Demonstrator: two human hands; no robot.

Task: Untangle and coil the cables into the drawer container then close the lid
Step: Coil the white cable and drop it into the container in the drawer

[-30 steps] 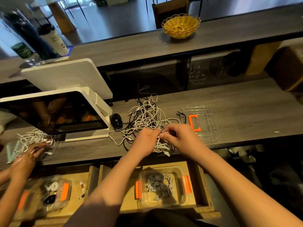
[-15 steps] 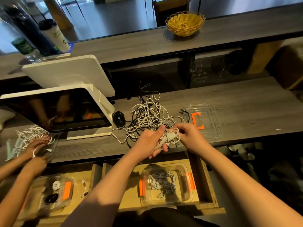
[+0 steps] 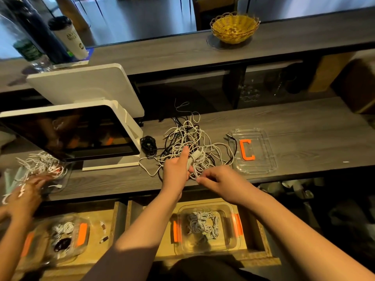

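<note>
We take the open container (image 3: pixel 205 226) in the drawer as our landmark. It already holds several white coils, and its lid (image 3: pixel 253 152) lies on the tabletop (image 3: pixel 304 130) beyond it and to its right, orange clip up.

Straight beyond the container, across the tabletop's near edge, sits the tangle of cables (image 3: pixel 188 138). Our left hand (image 3: pixel 176 171) has its grip clamped on a part-wound white bundle (image 3: pixel 195 159) at the tangle's near side, thumb raised. Our right hand (image 3: pixel 221 181) is just right of that bundle, fingertips pinched together on what looks like a thin white strand, though we cannot tell for certain.

The bundle's loops run roughly away from the container, with loose strands trailing back into the tangle. The left hand is the nearer to it. We judge the path back and down to the container open, with bare tabletop on the lid's far side.
</note>
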